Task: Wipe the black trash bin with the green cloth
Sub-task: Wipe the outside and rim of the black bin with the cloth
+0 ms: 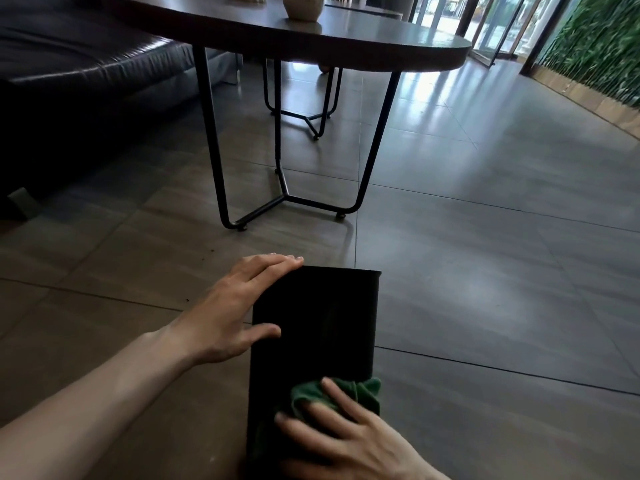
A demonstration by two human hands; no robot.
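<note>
The black trash bin (pixel 317 320) lies tipped on the tiled floor at the bottom centre, one flat side facing up. My left hand (pixel 232 310) grips its left edge, fingers over the far corner and thumb on the upper face. My right hand (pixel 349 441) presses the crumpled green cloth (pixel 360 393) flat against the near part of that face, fingers spread over the cloth. The bin's near end is cut off by the frame's bottom edge.
A dark oval table (pixel 346 39) on thin black metal legs (pixel 284 199) stands just beyond the bin, with a pale vase (pixel 302 6) on top. A dark leather sofa (pixel 79 64) fills the left. A green plant wall (pixel 595 43) runs along the right.
</note>
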